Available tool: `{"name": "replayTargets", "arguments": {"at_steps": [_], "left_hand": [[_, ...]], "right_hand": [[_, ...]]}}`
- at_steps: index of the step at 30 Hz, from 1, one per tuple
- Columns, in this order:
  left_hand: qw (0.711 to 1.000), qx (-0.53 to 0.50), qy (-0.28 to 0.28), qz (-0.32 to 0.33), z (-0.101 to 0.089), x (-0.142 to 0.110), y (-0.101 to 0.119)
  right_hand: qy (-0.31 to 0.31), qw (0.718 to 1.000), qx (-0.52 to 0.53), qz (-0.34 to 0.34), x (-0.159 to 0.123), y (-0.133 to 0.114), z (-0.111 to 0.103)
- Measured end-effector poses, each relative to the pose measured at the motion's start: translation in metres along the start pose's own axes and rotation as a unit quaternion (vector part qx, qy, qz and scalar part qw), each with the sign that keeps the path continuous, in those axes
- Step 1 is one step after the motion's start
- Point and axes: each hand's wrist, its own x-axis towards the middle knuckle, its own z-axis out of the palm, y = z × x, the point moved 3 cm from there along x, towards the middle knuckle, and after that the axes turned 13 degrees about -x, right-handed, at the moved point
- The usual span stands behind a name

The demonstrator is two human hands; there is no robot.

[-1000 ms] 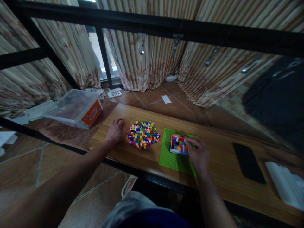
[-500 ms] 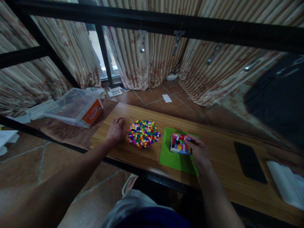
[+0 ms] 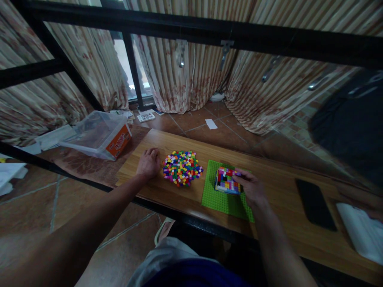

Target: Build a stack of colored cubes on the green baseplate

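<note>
My left hand (image 3: 149,162) rests on the wooden table with its fingers curled. Whatever may be under them is hidden. Just right of it lies a loose pile of small coloured building bricks (image 3: 182,168). A square structure of multicoloured bricks (image 3: 227,183) stands on a green studded baseplate (image 3: 211,195). My right hand (image 3: 253,186) is at the structure's right side, thumb and fingertips pinched around a small purple brick (image 3: 236,173) at its upper edge. The fingers partly cover that side.
A dark phone-like slab (image 3: 315,204) and a white object (image 3: 359,229) lie on the table (image 3: 278,199) to the right. A clear plastic bin (image 3: 95,133) with an orange label sits beyond the left end. A black metal frame (image 3: 191,26) crosses in front of curtains.
The whole view has shifted slightly. Both hands keep nearly the same places, the left by the pile and the right at the brick structure.
</note>
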Motion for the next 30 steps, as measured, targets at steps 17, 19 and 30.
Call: {"name": "replayTargets", "arguments": {"at_steps": [17, 19, 30], "left_hand": [[1.0, -0.002, 0.0, -0.004, -0.001, -0.001, 0.001], [1.0, 0.0, -0.001, -0.003, -0.001, -0.001, 0.001], [1.0, -0.003, -0.007, -0.007, -0.001, -0.001, 0.002]], "right_hand": [[0.156, 0.974, -0.074, -0.143, -0.03, -0.028, -0.005], [0.112, 0.966, -0.145, -0.185, -0.038, -0.042, 0.012], [-0.122, 0.758, -0.538, -0.347, -0.026, -0.063, 0.105]]}}
